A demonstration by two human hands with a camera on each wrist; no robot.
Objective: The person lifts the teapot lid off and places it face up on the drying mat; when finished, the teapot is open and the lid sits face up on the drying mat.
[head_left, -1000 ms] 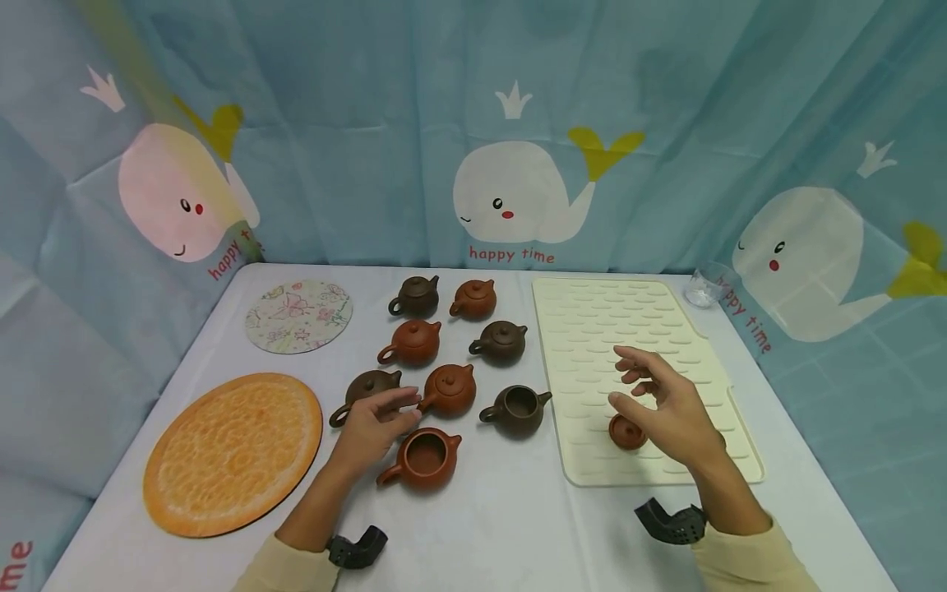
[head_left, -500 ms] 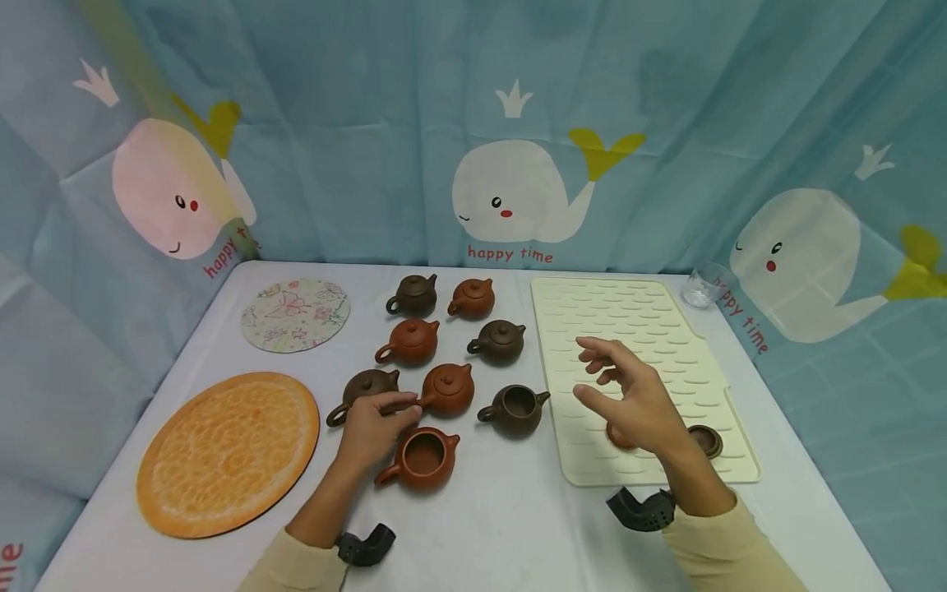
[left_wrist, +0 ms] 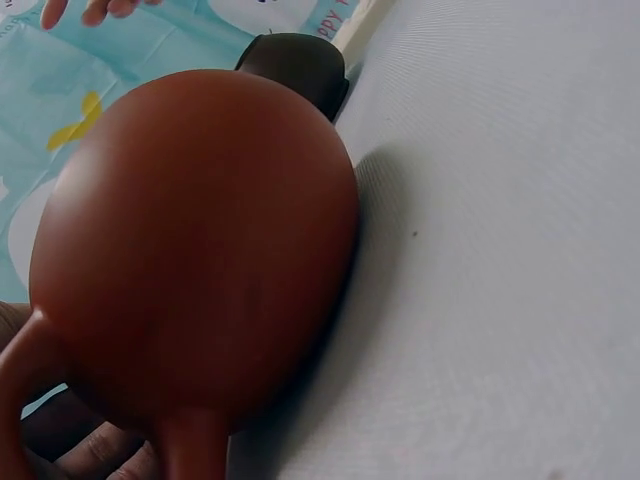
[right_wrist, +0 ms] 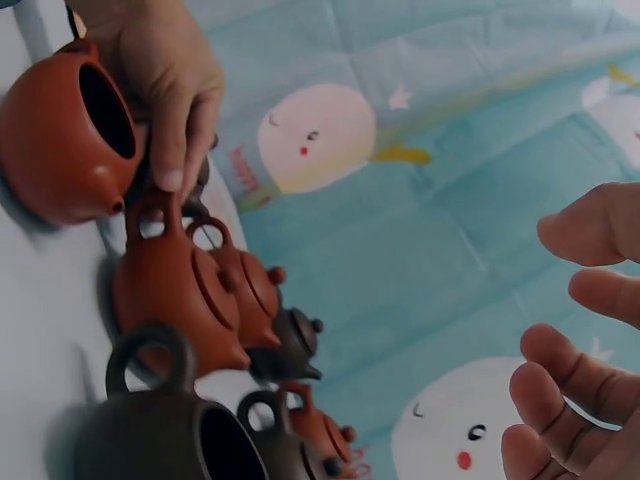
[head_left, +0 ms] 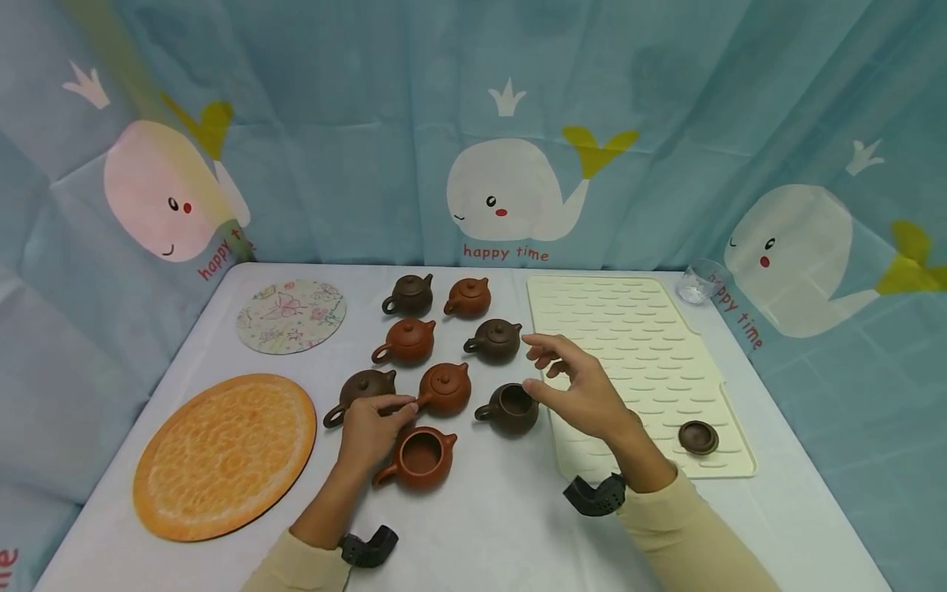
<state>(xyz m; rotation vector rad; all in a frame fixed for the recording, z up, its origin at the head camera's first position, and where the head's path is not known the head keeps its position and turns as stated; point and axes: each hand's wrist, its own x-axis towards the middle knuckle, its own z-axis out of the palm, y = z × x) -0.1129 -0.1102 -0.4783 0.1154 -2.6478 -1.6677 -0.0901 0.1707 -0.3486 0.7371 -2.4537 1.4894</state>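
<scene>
While the left hand (head_left: 367, 429) pinched the handle (head_left: 423, 401) of a lidded red clay teapot (head_left: 447, 390), the right hand (head_left: 579, 392) hovered to that teapot's right, its thumb and fingers wide apart; just right of the same teapot stood a lidless dark teapot (head_left: 510, 418); on its near side stood a lidless red teapot (head_left: 424, 462); well to its right, a dark lid (head_left: 698, 437) lay on a cream ridged mat (head_left: 629, 329).

Left hand (head_left: 370, 433) pinches a red teapot (head_left: 446, 391) by its handle (head_left: 422, 401), right hand (head_left: 579, 393) near a dark teapot (head_left: 512, 422).
</scene>
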